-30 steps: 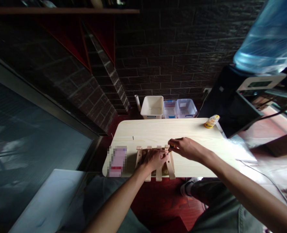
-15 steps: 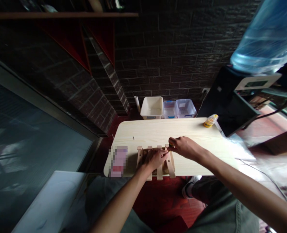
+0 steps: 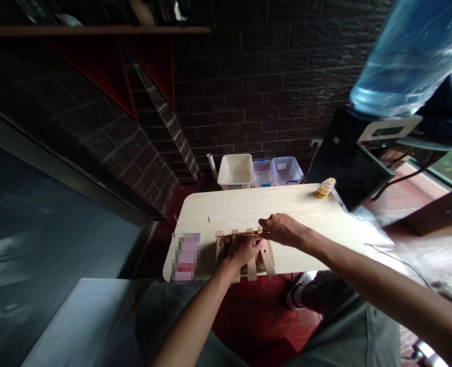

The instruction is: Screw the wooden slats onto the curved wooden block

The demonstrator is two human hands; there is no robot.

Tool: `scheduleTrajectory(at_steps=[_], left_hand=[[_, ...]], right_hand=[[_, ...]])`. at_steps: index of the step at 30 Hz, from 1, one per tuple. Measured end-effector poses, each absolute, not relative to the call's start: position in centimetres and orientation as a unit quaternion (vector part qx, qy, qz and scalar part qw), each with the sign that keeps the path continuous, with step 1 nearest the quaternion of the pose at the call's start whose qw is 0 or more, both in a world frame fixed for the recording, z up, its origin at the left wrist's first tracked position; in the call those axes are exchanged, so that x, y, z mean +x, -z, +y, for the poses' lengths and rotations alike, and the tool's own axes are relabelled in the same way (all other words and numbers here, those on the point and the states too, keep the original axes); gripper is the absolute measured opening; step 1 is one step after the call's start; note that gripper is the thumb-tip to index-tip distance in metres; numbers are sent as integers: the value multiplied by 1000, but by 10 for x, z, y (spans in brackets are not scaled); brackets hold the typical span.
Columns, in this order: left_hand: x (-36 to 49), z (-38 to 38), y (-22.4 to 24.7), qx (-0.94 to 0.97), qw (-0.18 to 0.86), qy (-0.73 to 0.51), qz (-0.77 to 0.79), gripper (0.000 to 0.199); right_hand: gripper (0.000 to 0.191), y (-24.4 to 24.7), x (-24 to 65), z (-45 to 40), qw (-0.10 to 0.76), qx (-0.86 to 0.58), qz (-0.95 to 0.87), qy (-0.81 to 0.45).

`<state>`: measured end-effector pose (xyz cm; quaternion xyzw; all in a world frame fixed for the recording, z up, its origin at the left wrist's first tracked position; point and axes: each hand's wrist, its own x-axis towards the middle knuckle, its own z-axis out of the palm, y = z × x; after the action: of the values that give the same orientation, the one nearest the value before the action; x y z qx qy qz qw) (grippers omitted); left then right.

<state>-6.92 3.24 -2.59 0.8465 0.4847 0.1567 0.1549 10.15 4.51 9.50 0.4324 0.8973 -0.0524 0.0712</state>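
A small slatted wooden piece (image 3: 251, 269) lies at the table's near edge, its slats fanning a little and dark holes showing in some. My left hand (image 3: 244, 250) lies across its middle slats, fingers closed near the top of the rightmost slat; what the fingertips pinch is hidden. Just above that spot, my right hand (image 3: 283, 228) is curled from the right around what looks like a short dark-handled screwdriver (image 3: 264, 231), mostly covered by the fingers. A small screw (image 3: 208, 219) lies alone on the table to the left.
The pale wooden table (image 3: 226, 206) has a blurred-out pink rectangle (image 3: 187, 257) at its left end. A yellow-and-clear bottle (image 3: 325, 188) stands at the far right corner. Behind are a cream bin (image 3: 235, 171), clear plastic boxes (image 3: 287, 171) and a water dispenser (image 3: 344, 148).
My right hand has turned and shifted slightly left, its fingers now covering more of the tool. The left hand stays on the slats. The whole view has swung a little.
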Motion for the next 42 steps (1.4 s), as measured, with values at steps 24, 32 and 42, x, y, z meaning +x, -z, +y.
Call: scheduleTrajectory(at_steps=[24,32,42], left_hand=[[-73,31,27,842,186,-175,475,26],[-74,32,29,840,190,-168,480,30],[-74,32,30,842,191,-176,472,32]], right_hand=[[22,-87,108,38,72,406,909,57],[25,-81,106,44,94,420,901,59],[29,-91,96,40,113,470,873,66]])
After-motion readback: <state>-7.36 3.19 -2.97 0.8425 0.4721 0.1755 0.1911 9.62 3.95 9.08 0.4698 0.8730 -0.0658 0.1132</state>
